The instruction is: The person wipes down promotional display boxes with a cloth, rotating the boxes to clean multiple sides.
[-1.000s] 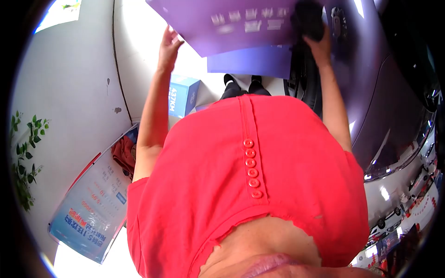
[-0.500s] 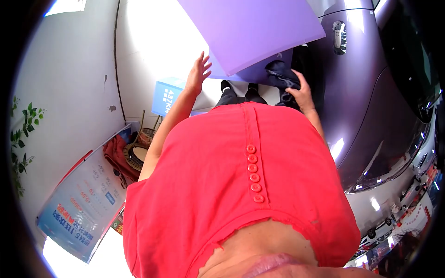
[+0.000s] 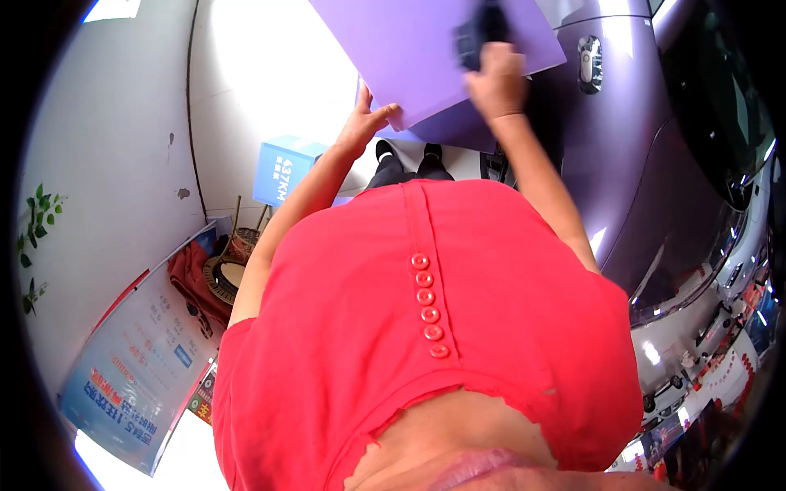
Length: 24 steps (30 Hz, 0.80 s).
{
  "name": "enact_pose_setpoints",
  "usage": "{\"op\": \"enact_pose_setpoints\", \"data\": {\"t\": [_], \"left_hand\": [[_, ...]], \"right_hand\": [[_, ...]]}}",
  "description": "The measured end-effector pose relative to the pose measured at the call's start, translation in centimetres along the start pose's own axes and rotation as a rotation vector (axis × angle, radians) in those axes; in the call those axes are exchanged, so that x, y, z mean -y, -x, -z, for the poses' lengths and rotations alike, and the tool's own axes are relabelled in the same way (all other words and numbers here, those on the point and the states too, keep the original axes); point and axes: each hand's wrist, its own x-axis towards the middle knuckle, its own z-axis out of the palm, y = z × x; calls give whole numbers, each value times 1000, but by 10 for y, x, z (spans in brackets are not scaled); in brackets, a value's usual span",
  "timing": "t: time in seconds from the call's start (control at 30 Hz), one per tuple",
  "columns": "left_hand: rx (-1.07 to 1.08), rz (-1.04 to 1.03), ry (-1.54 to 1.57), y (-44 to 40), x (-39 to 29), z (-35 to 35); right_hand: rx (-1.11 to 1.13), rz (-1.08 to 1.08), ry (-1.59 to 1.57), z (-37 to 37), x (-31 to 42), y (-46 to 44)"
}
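Note:
A large purple board [image 3: 409, 57] with a plain face fills the top middle of the head view. My left hand [image 3: 368, 123] is at its lower left corner, thumb and fingers spread around the edge. Against the board's face, near its right side, my right hand [image 3: 497, 82] is closed on a dark cloth [image 3: 481, 34], blurred by motion. Under the board, part of a darker purple-blue panel [image 3: 450, 129] shows.
A purple car [image 3: 622, 139] stands close on the right. At the left are a light blue box [image 3: 285, 170], a printed banner [image 3: 143, 368], a woven stool [image 3: 225, 274] with red cloth, and a white wall [image 3: 106, 164] with leaves. My feet are below the board.
The board has flipped from its printed face to a plain one. The dark cloth went down beside the car, then up onto the board. My left hand has come to the board's corner.

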Motion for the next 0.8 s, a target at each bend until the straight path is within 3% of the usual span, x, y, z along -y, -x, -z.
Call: {"op": "enact_pose_setpoints", "data": {"t": [0.13,0.23,0.3,0.33,0.37,0.4,0.43,0.47,0.5,0.57,0.63,0.67,0.73,0.77,0.8], "left_hand": [[100,7,22,-5,26,25],[130,154,-17,-6,40,40],[10,-60,50,10,11,21],[37,-45,39,12,5,20],[1,-11,27,7,7,12],[-7,-22,11,4,9,12],[-5,-29,-14,1,10,11],[-16,-34,-7,0,9,7],[-23,-32,-15,-2,7,3],[-29,-30,-27,-4,4,1],[-12,-11,-73,-3,2,1],[-9,-11,-83,-2,0,1],[-38,-24,-52,2,3,0],[-20,-31,-64,-7,11,4],[-20,-24,-96,-15,29,13]], "right_hand": [[198,250,-297,-17,108,56],[299,329,-437,-4,97,50],[312,264,-305,27,44,15],[261,322,-246,25,40,14],[114,236,-199,27,-27,-20],[48,49,-86,32,-50,-37],[87,52,-10,34,-56,-37],[-43,-243,184,28,-103,-66],[-93,-267,306,11,-121,-75],[-10,-258,374,8,-70,-80],[-20,-152,247,-9,-51,-82],[-140,274,165,-45,-3,-71],[46,104,29,-52,52,-55],[66,355,-45,-67,106,-27],[116,359,-116,-58,122,-18]]}}
